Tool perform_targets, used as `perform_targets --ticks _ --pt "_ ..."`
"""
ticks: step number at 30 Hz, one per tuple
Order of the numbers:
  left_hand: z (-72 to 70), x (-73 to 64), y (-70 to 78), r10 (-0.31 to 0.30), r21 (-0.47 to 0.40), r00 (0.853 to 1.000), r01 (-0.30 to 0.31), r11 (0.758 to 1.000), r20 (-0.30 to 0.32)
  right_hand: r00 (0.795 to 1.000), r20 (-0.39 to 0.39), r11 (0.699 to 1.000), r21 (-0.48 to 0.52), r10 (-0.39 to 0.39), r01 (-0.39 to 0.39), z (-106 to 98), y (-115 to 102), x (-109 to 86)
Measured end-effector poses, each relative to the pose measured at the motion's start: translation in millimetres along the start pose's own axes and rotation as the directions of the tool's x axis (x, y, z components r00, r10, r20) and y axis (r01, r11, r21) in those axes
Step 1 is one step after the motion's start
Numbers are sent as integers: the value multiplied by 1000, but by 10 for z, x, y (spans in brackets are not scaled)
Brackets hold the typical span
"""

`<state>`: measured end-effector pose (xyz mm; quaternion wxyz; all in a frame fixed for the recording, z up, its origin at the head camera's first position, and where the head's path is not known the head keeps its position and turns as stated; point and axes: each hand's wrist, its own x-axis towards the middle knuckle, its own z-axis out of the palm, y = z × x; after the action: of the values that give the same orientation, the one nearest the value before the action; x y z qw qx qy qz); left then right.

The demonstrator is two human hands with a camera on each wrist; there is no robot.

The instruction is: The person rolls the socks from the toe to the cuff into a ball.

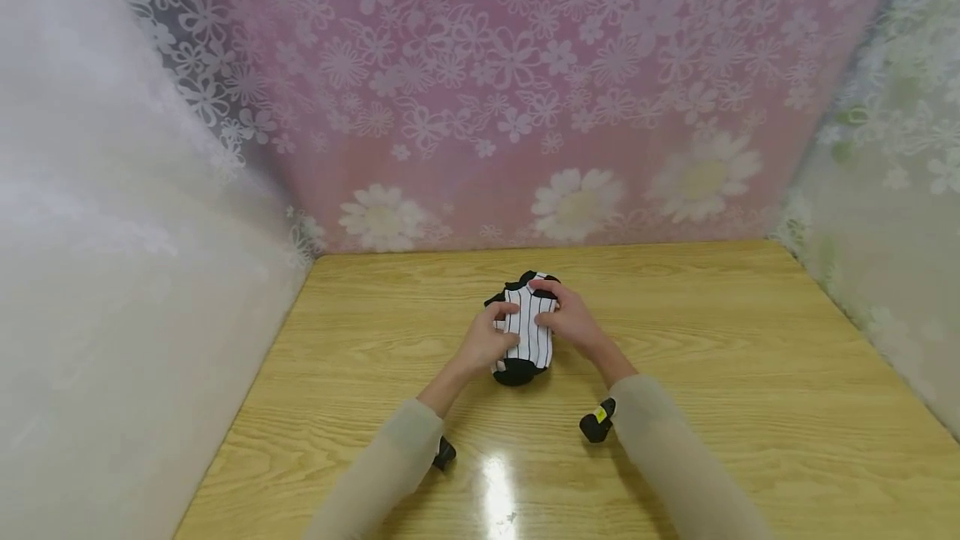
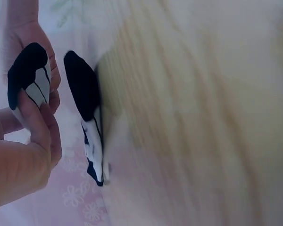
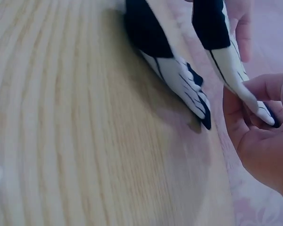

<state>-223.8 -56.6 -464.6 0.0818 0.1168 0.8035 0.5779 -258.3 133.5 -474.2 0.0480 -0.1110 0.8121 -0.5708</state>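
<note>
A white sock with thin black stripes and black ends is held up between both hands. My left hand grips its left side, with thumb and forefinger over the striped face. The upper right part is pinched by my right hand, its forefinger along the black top end. Beneath it, a second sock of the same pattern lies flat on the table, mostly covered in the head view. Both wrist views show a gap between the held sock and the lying sock.
The wood-grain table ends at a pink flowered backdrop. Pale sheets stand along the left and right sides. A black wrist device with a yellow label is beside the right sleeve, another black device beside the left.
</note>
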Motion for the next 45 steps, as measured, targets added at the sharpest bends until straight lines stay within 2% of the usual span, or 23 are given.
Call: perform_targets --ticks 3,9,16,21,24,29,33,36,38,41,43,45 --pt "-64 3 -58 -15 52 1000 16 999 -1 1000 10 998 -55 -26 26 107 -10 53" --pt "-141 -8 -118 -74 98 996 68 993 55 997 29 988 -135 -71 74 280 38 135" --pt "-185 -32 -151 -78 187 993 61 980 84 994 43 978 -175 -105 111 380 37 160" --pt "-192 15 -199 -64 300 993 32 953 96 993 40 964 -239 -108 114 404 56 185" --pt "-172 50 -209 -45 374 992 -2 927 117 996 29 963 -251 -90 95 400 82 187" --pt "-146 77 -172 -56 529 989 -26 848 139 994 -18 960 -262 -105 97 425 97 181" --pt "-124 42 -94 -112 675 982 -21 737 152 996 -36 931 -361 -78 60 453 40 83" --pt "-128 -31 -36 -141 756 978 -23 654 151 997 -19 890 -452 -78 61 463 -10 -73" --pt "-182 -93 2 -139 771 981 -16 637 135 994 1 857 -506 -111 96 482 -51 -155" --pt "-254 -193 49 -108 753 985 -33 657 138 990 5 824 -554 -139 119 489 -76 -287" --pt "-278 -250 51 -69 744 984 -78 664 165 986 -11 808 -575 -164 128 479 -83 -362" --pt "-286 -299 45 -33 754 975 -149 640 221 980 -28 800 -582 -196 143 464 -94 -421"
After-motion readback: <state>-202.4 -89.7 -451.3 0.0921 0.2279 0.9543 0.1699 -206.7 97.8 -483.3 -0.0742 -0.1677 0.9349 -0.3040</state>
